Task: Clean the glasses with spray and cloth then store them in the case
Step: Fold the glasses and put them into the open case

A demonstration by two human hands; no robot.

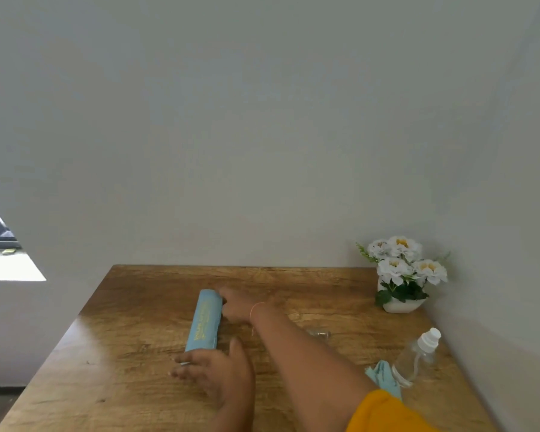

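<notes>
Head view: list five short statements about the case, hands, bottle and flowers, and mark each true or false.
1. The blue case lies on the wooden table. True.
2. The left hand is at the case's far end. False: it touches the near end; the right hand is at the far end.
3. The spray bottle is in the person's grip. False: it rests untouched on the table's right side.
4. The cloth covers the case. False: it lies beside the bottle.
5. White flowers stand at the table's far right corner. True.
</notes>
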